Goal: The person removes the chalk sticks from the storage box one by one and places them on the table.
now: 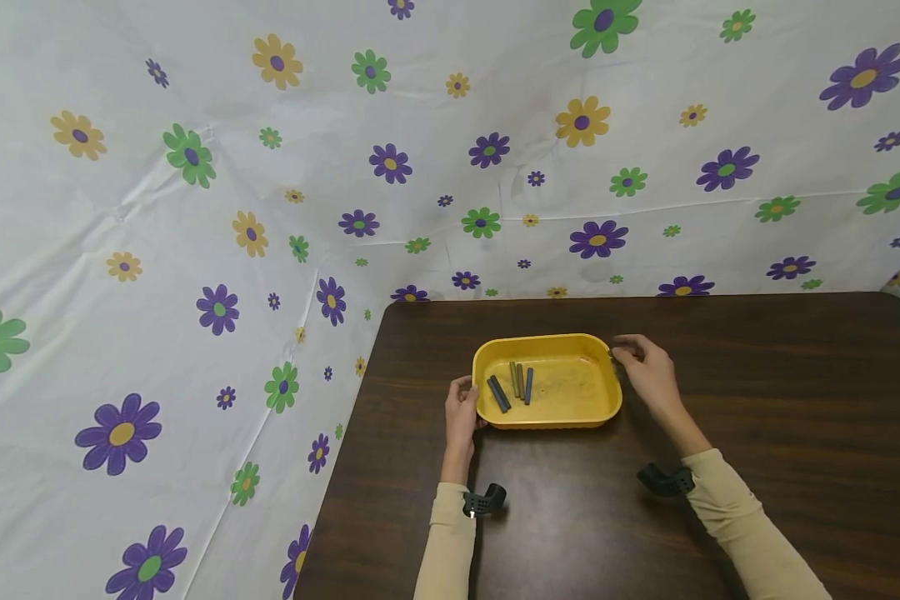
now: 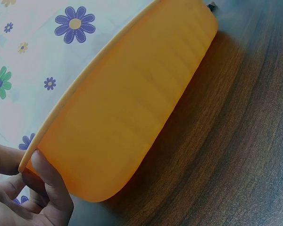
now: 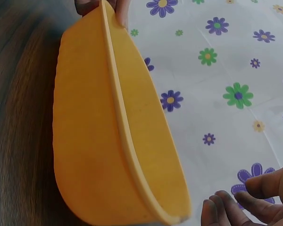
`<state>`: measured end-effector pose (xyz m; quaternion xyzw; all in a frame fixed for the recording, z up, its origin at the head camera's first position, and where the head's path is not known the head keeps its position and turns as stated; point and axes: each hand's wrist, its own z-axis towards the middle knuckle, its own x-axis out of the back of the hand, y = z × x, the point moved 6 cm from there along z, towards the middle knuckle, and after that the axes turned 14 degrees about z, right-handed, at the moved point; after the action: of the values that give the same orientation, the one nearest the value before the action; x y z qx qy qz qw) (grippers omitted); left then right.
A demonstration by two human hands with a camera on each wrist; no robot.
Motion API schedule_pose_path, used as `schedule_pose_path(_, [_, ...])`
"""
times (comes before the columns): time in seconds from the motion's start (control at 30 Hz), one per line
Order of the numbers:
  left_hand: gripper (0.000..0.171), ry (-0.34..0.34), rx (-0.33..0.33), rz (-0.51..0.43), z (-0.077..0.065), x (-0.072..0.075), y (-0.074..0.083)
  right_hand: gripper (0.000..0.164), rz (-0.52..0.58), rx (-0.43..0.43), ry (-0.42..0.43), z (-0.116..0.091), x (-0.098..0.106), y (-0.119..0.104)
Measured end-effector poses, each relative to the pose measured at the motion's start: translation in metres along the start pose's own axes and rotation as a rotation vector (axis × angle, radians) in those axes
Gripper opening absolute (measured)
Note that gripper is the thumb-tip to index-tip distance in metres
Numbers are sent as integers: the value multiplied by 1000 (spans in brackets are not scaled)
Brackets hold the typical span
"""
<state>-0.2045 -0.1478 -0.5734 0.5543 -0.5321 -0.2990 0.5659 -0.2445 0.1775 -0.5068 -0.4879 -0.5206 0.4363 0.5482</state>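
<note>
A yellow plastic tray (image 1: 570,408) with a raised rim lies on the dark wooden table. Several short crayon-like sticks (image 1: 520,382), in dark grey, olive, brown and blue, rest in its left half. At the tray's left end my left hand (image 1: 462,410) pinches the rim; the left wrist view has the thumb (image 2: 49,176) on the outer side of the wall. Beside the right end is my right hand (image 1: 648,372), with its loosely bent fingers (image 3: 231,207) apart from the rim and nothing between them. Dark smudges mark those fingertips.
The brown tabletop (image 1: 780,400) extends on both sides of the tray. Behind and to the left hangs a white cloth (image 1: 435,108) with purple, green and yellow flowers. Black bands sit on the left wrist (image 1: 486,500) and the right wrist (image 1: 667,481).
</note>
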Motion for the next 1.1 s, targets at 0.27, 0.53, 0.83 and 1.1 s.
schedule_pose_path(0.27, [30, 4, 3, 5, 2, -2, -1, 37, 91, -10, -41, 2, -16, 3])
schedule_pose_path(0.53, [29, -1, 6, -5, 1, -1, -2, 37, 127, -16, -92, 2, -27, 8])
schedule_pose_path(0.83, [30, 3, 6, 0, 2, -1, -2, 35, 113, -25, -80, 1, -39, 9])
schedule_pose_path(1.1, [32, -9, 24, 22, 4, -2, -4, 34, 124, -25, -88, 0, -49, 10])
